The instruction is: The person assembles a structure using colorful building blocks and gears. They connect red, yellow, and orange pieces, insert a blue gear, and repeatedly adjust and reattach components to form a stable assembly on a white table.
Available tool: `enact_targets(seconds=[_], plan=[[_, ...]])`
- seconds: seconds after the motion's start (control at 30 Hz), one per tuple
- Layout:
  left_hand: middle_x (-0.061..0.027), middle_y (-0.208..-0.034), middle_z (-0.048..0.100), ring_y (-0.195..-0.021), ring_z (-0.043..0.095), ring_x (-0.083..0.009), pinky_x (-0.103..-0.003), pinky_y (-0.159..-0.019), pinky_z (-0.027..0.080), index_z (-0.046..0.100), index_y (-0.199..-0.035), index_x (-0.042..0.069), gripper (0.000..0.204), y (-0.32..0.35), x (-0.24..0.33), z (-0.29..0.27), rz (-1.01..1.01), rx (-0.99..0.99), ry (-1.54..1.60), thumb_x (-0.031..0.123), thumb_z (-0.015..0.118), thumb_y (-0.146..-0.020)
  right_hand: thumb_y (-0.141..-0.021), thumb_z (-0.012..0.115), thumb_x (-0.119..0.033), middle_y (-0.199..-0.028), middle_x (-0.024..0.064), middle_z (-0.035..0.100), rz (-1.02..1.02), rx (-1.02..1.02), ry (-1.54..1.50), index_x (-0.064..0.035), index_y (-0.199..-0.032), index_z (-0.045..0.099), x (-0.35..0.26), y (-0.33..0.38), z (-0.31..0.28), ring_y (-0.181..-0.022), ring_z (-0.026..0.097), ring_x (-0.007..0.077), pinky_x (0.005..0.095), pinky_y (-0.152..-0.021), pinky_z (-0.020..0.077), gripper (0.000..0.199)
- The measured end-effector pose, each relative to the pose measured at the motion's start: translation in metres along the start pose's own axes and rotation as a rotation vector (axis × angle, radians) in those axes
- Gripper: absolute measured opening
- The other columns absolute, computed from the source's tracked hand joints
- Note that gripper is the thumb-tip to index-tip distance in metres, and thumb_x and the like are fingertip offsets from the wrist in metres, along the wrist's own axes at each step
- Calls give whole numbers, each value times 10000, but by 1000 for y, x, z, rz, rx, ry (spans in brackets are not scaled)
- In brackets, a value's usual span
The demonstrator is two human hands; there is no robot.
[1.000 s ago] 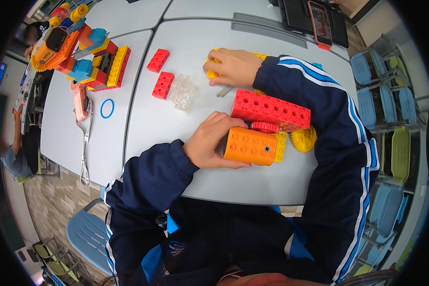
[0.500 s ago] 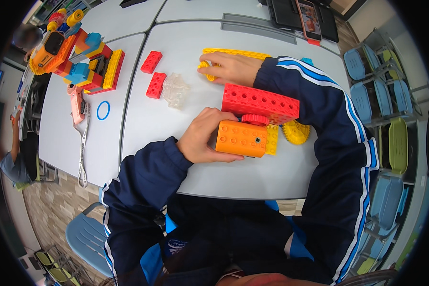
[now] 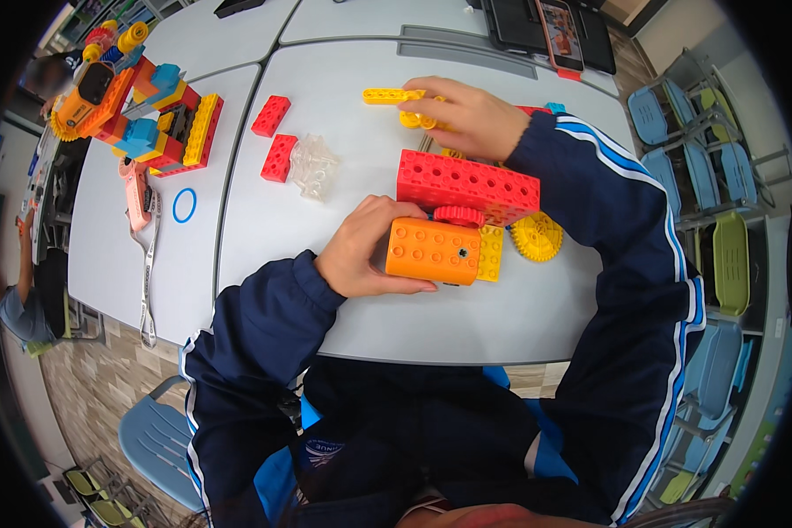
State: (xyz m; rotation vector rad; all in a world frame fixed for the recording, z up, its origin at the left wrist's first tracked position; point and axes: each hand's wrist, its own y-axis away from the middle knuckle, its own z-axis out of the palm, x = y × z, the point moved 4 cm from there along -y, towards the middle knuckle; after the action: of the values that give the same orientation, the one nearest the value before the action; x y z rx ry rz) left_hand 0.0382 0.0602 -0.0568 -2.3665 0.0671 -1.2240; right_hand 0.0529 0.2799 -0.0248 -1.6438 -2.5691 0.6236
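My left hand (image 3: pixel 361 251) is closed round the left end of an orange studded block (image 3: pixel 431 251), with the thumb along its near edge. Beyond the block stands a long red brick with holes (image 3: pixel 469 187). A red gear (image 3: pixel 458 216) sits between the two, and a yellow studded plate (image 3: pixel 491 253) shows at the block's right. My right hand (image 3: pixel 475 119) is over the far side, its fingers closed on a small round yellow piece (image 3: pixel 411 118), partly hidden. Just beyond those fingertips a yellow beam (image 3: pixel 387 96) sticks out. To the right of the red brick is a yellow gear wheel (image 3: pixel 537 237).
Two red bricks (image 3: pixel 271 115) and a clear plastic piece (image 3: pixel 312 167) lie left of my hands. Farther left are a built brick model (image 3: pixel 150 114), a blue ring (image 3: pixel 184 205) and a pink device with a strap (image 3: pixel 136 198). A phone (image 3: pixel 560 35) rests at the back right.
My right hand has shifted right with the small yellow piece, away from where the yellow beam lay under it. My left hand keeps its hold on the orange block.
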Motion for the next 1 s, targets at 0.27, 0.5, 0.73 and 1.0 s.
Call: enact_targets(seconds=[0.27, 0.5, 0.73, 1.0], plan=[[-169, -1298, 541, -1214, 535, -330, -380, -1052, 401, 472, -1388, 32, 872, -8, 3, -16, -21, -84, 118, 205, 904, -650, -844, 670, -50, -1365, 161, 502, 152, 16, -42, -92, -1297, 562, -11, 58, -31, -1161, 574, 338, 375, -967, 499, 468], [-178, -1466, 401, -1361, 414, -318, -398, -1099, 365, 384, -1472, 55, 781, -3, -22, -19, -3, 130, 92, 162, 764, -798, -805, 701, -54, -1333, 163, 515, 179, -63, -38, -35, -1206, 601, -23, 82, -15, -1174, 553, 348, 409, -934, 519, 414], [-177, -1568, 256, -1441, 308, -304, -413, -1158, 287, 246, -1539, 53, 776, 3, -28, -8, -156, 237, 298, 238, 672, -917, -800, 706, -51, -1355, 160, 500, 259, -52, -18, -16, -1168, 600, -30, 87, -9, -1174, 543, 349, 422, -919, 523, 385], [-187, -1505, 341, -1384, 389, -302, -429, -1171, 262, 117, -1554, 73, 1095, -5, -13, 7, -164, 208, 147, 118, 850, -742, -804, 711, -81, -1381, 206, 469, 283, 7, 48, -23, -1166, 598, -46, 93, -21, -1233, 486, 381, 428, -990, 469, 384]])
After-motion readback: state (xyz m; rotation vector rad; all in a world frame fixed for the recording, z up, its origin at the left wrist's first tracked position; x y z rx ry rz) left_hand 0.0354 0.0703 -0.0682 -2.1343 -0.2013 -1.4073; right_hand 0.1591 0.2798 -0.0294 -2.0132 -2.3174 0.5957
